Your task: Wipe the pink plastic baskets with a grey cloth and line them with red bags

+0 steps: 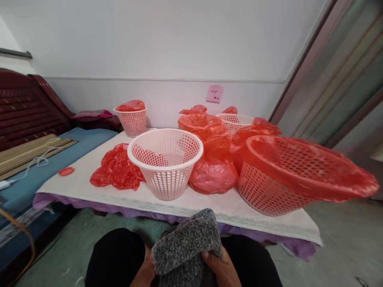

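Observation:
A dark grey speckled cloth, thick and fuzzy, hangs folded over above my lap at the table's front edge. My left hand grips its left side, most of the fingers hidden behind it. On the lower right my right hand pinches the cloth, thumb on top. Beyond it on the table stands an unlined white plastic basket with perforated sides. A crumpled heap of red plastic bags lies left of that basket, and a tied, filled red bag rests against its right.
A large basket lined with a red bag overhangs the table's right end. More baskets, including a small one at the back left, stand near the wall. A pink note is stuck there. A wooden bed is at left.

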`<action>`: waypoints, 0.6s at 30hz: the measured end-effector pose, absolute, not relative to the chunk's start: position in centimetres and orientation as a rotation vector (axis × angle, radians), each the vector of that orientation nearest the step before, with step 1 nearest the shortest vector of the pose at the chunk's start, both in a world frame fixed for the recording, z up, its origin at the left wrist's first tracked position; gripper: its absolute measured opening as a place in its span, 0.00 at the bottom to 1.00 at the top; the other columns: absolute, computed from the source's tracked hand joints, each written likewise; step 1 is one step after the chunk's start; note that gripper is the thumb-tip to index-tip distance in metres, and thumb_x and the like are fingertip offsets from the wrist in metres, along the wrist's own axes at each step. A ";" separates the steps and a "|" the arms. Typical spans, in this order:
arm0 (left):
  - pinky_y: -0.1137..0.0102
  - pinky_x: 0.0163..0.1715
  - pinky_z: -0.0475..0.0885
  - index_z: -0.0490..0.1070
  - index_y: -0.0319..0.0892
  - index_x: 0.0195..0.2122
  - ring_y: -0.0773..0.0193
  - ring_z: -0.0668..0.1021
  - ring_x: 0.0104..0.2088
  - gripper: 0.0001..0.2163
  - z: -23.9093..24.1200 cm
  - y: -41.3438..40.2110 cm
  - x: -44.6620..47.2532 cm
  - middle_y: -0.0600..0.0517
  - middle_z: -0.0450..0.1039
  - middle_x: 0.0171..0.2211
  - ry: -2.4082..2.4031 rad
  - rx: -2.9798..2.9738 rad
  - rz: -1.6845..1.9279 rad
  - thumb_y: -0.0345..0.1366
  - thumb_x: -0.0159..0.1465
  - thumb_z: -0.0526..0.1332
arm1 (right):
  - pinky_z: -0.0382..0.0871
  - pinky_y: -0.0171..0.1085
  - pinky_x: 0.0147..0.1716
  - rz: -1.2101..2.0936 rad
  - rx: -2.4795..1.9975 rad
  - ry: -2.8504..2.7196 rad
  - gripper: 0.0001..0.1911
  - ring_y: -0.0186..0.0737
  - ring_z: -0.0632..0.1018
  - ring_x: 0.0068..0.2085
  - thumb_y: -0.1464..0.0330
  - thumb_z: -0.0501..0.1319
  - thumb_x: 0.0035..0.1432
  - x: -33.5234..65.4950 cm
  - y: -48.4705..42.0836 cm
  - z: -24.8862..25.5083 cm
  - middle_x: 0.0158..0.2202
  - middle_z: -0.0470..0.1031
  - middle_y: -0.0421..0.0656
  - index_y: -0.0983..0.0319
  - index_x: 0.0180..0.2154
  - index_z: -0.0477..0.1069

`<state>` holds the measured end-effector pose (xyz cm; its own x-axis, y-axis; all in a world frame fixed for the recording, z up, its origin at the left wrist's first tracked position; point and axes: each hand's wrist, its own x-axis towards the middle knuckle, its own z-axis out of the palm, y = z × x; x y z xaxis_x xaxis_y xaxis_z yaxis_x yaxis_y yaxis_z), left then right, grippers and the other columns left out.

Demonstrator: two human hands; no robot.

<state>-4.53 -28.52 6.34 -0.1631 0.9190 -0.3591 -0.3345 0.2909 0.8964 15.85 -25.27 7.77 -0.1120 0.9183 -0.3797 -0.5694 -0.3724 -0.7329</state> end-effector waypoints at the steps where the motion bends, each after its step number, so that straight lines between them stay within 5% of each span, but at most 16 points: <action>1: 0.53 0.60 0.63 0.79 0.49 0.42 0.41 0.68 0.61 0.26 6.1 -28.6 -4.6 0.45 0.80 0.46 1.277 0.606 1.239 0.54 0.43 0.73 | 0.67 0.51 0.51 1.736 -1.006 -0.492 0.26 0.53 0.80 0.43 0.57 0.77 0.34 15.7 -25.2 7.7 0.35 0.82 0.46 0.60 0.38 0.79; 7: 0.54 0.59 0.65 0.76 0.49 0.49 0.44 0.71 0.59 0.28 7.6 -27.8 -4.0 0.48 0.80 0.47 1.230 0.546 1.187 0.58 0.51 0.67 | 0.66 0.50 0.53 1.784 -1.108 -0.468 0.30 0.56 0.79 0.47 0.52 0.74 0.38 15.5 -24.7 6.9 0.38 0.82 0.49 0.63 0.41 0.77; 13: 0.52 0.54 0.68 0.77 0.40 0.46 0.42 0.78 0.50 0.24 9.2 -27.5 -2.7 0.41 0.81 0.43 1.015 0.549 1.181 0.44 0.50 0.73 | 0.66 0.51 0.54 1.877 -1.092 -0.388 0.31 0.57 0.78 0.50 0.52 0.73 0.40 15.4 -24.8 6.5 0.43 0.81 0.51 0.64 0.43 0.77; 18: 0.55 0.48 0.72 0.78 0.40 0.42 0.42 0.78 0.48 0.21 9.6 -27.9 -2.2 0.43 0.82 0.40 1.147 0.555 1.319 0.42 0.48 0.73 | 0.65 0.55 0.54 1.938 -0.863 -0.418 0.34 0.61 0.76 0.52 0.51 0.72 0.42 15.5 -26.3 7.5 0.47 0.79 0.54 0.61 0.49 0.75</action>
<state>-2.15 -27.93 9.60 -0.1445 0.9330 -0.3296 -0.4561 0.2328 0.8589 15.53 -26.31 7.45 -0.3097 0.8641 -0.3968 -0.6239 -0.4996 -0.6009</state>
